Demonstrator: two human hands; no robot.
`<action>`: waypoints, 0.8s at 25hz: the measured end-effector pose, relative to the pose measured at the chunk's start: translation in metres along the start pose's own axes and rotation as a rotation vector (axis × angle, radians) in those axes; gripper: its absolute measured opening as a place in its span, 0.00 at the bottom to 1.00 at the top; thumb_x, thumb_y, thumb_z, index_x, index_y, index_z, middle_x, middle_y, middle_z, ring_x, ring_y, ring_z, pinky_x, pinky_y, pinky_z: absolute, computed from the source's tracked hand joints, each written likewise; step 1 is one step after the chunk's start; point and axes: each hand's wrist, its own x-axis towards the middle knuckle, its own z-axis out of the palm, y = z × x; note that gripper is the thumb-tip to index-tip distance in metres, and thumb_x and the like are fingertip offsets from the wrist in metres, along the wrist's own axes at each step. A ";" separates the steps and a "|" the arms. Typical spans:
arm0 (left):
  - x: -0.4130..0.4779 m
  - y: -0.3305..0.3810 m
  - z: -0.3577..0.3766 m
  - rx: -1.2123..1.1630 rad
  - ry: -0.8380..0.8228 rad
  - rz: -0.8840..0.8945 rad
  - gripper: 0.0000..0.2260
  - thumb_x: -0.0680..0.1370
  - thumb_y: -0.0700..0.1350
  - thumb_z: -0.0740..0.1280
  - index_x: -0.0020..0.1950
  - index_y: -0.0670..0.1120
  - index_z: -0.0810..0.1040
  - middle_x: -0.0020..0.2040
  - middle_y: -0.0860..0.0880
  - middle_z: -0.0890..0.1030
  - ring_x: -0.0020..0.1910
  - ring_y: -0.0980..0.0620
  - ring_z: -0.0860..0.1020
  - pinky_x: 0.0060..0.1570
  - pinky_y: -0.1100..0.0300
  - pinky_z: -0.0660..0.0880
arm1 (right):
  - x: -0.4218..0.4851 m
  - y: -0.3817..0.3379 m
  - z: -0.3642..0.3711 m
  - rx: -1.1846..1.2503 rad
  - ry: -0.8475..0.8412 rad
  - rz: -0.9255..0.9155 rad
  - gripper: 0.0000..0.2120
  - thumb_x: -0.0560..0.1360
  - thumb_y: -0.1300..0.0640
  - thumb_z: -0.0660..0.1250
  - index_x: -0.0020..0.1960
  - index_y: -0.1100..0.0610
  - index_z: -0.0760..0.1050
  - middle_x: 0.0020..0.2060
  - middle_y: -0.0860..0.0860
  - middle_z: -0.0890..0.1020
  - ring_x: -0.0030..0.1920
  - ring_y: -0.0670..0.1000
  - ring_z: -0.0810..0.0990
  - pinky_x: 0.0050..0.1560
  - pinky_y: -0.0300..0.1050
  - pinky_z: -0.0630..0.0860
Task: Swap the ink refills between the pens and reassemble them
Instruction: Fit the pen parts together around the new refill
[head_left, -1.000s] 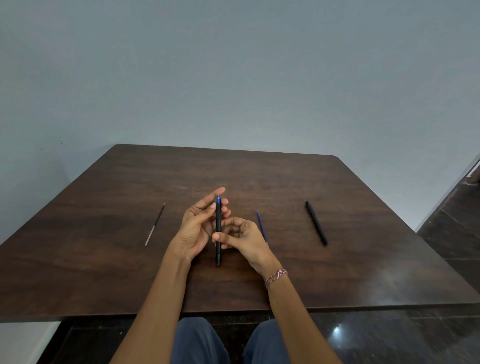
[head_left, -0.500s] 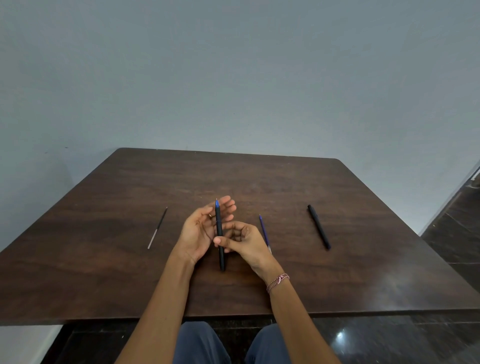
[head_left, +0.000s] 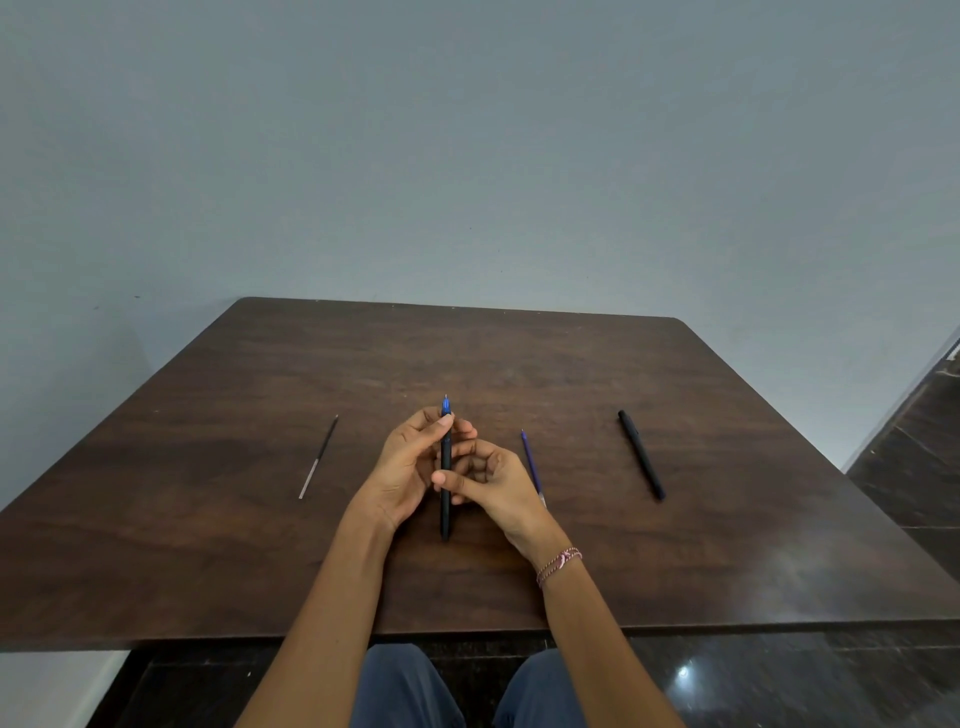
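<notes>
Head view, the only one here. A second back your left hand (head_left: 410, 462) had its fingers up by the top of the pen (head_left: 445, 483). Half a second back they'd opened and fanned out behind it. Now they were closed again, thumb and forefinger pinching the barrel just under the blue tip (head_left: 445, 406). Your right hand (head_left: 493, 478) hadn't really changed: thumb laid across the middle of the barrel, other fingers curled in behind it. The pen stayed put between your hands, low over the table (head_left: 727, 545), tip pointing away from you.

To me that release-and-regrip looked like you were twisting the tip section on or off, so I'd guess you were only partway through the swap.

Nothing on the table had budged. The black refill (head_left: 318, 457) was still lying off to the left, well clear of your hands. The blue refill (head_left: 532, 462) was just right of your right hand, its near end hidden behind it. The second pen (head_left: 641, 454) lay further right.

As for containers, the only ones were the pen barrels. I couldn't tell whether either had anything inside.
</notes>
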 end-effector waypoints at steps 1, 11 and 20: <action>0.000 0.000 0.000 -0.007 0.000 0.002 0.05 0.73 0.42 0.64 0.46 0.44 0.76 0.40 0.47 0.84 0.46 0.49 0.81 0.45 0.59 0.81 | 0.000 0.000 0.000 -0.001 -0.001 0.001 0.15 0.69 0.65 0.73 0.54 0.65 0.76 0.39 0.55 0.81 0.38 0.45 0.81 0.37 0.35 0.78; 0.001 0.001 -0.005 -0.023 -0.018 -0.008 0.16 0.78 0.35 0.54 0.61 0.45 0.75 0.38 0.47 0.82 0.46 0.49 0.81 0.49 0.54 0.77 | 0.000 0.000 0.000 0.009 -0.002 0.002 0.13 0.69 0.63 0.73 0.52 0.61 0.77 0.42 0.57 0.81 0.41 0.49 0.80 0.39 0.37 0.78; 0.001 0.000 -0.003 0.024 -0.004 0.014 0.14 0.78 0.39 0.59 0.61 0.46 0.75 0.42 0.48 0.79 0.45 0.52 0.78 0.48 0.59 0.77 | 0.000 -0.001 0.000 0.005 0.005 0.009 0.15 0.69 0.64 0.73 0.54 0.63 0.76 0.43 0.57 0.82 0.41 0.48 0.81 0.39 0.36 0.78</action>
